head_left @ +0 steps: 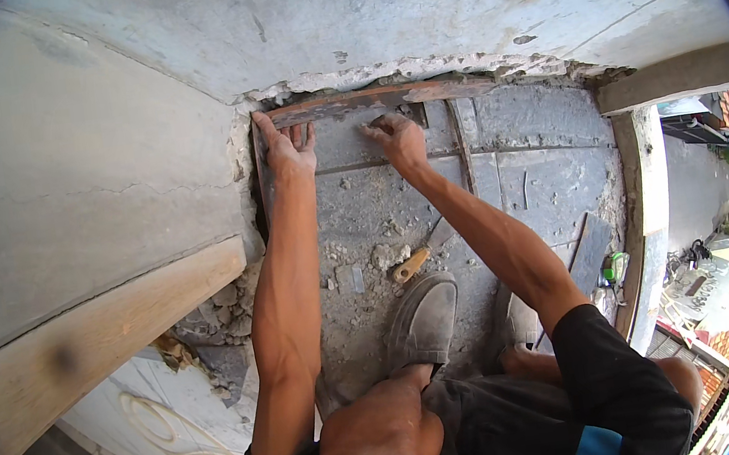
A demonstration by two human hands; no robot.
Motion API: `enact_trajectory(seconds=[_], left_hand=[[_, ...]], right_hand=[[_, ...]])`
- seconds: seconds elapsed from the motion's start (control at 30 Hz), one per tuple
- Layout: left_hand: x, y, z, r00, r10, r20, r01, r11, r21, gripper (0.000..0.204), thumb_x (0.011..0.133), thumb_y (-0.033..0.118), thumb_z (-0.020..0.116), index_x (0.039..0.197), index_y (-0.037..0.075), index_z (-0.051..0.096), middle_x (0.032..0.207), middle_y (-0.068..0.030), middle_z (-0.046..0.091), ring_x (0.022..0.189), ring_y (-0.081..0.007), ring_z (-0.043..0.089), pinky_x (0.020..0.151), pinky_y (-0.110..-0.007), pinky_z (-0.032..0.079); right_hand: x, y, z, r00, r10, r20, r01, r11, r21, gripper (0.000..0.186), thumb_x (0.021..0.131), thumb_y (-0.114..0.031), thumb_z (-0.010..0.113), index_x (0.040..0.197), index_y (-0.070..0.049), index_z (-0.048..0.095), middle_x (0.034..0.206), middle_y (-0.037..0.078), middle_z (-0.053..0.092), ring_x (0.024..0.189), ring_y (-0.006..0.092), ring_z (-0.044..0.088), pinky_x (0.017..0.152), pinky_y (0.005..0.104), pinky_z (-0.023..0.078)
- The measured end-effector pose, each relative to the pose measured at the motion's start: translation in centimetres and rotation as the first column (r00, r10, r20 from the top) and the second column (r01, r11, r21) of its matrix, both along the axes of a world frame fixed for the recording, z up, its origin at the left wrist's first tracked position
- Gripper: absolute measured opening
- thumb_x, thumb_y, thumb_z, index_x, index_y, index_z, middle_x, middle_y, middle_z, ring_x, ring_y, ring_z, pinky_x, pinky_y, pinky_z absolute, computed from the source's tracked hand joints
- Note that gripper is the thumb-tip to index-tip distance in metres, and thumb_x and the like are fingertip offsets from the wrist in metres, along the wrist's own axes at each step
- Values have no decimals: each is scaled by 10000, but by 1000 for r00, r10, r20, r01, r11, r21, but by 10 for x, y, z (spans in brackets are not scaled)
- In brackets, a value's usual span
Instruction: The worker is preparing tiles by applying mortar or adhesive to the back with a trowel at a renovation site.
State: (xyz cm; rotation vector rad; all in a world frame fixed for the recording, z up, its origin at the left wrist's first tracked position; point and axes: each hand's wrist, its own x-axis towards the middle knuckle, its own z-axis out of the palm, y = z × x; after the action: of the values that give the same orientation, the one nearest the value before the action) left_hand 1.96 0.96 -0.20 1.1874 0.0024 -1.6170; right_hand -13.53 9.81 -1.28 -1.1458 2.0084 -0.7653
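Note:
A long narrow strip (366, 101) with a reddish-brown, worn edge lies along the foot of the far wall. My left hand (288, 153) is at its left end, fingers apart, with the index finger touching the corner where the strip meets the left wall. To the right, my right hand (401, 138) is just above the grey floor, its fingers curled together in a pinch. Whatever they hold, if anything, is too small to make out. A putty knife or scraper (413, 264) with a yellowish handle lies among the rubble before my shoe.
Grey floor tiles (543, 116) carry dust and broken mortar. A thin strip (462, 145) crosses them, and a dark plank-like piece (590, 246) leans at right beside a green-labelled bottle (614, 268). A wooden beam (112, 339) juts in at left. Beyond the right-hand post (645, 190) is a drop outdoors.

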Motion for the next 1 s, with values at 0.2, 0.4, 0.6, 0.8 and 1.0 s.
enact_trajectory(seconds=[0.2,0.4,0.6,0.8,1.0], left_hand=[[-1,0,-2,1000,0,3,0,1000,9,888,676,620,613,1300,73,295,1239,-76,363,1150,-232,356,986,-427,334],[1,0,0,1000,-5,12,5,1000,-12,920,665,618,625,1302,55,274,1237,-78,365,1131,-232,375,973,-428,345],[0,2,-2,1000,-7,-1,7,999,-45,945,661,618,628,1312,38,263,1239,-82,359,1120,-232,377,963,-422,352],[0,1,-2,1000,-6,-6,5,1000,-29,981,651,619,638,1315,16,243,1230,-88,357,1092,-232,394,957,-414,358],[0,0,-3,1000,29,-8,-28,1000,11,999,640,616,650,1313,12,225,1227,-96,356,1094,-237,396,959,-404,363]], right_hand=[[24,-12,-25,954,-46,-297,-67,932,-357,157,784,-192,579,873,-64,572,872,143,536,870,326,509,752,429,413],[23,-4,-18,894,3,-449,-190,909,-371,159,769,-163,572,899,-75,543,866,114,513,842,296,502,729,398,405],[27,-6,-26,904,-53,-424,-116,925,-363,182,775,-193,574,906,-68,563,879,113,542,853,310,501,724,412,404],[30,-19,-35,869,-56,-492,-163,906,-392,113,768,-191,560,796,-82,571,828,69,540,821,262,517,706,371,419],[33,-27,-32,888,-74,-454,-151,886,-439,102,758,-181,573,787,-83,574,805,75,551,823,255,525,722,364,427]])
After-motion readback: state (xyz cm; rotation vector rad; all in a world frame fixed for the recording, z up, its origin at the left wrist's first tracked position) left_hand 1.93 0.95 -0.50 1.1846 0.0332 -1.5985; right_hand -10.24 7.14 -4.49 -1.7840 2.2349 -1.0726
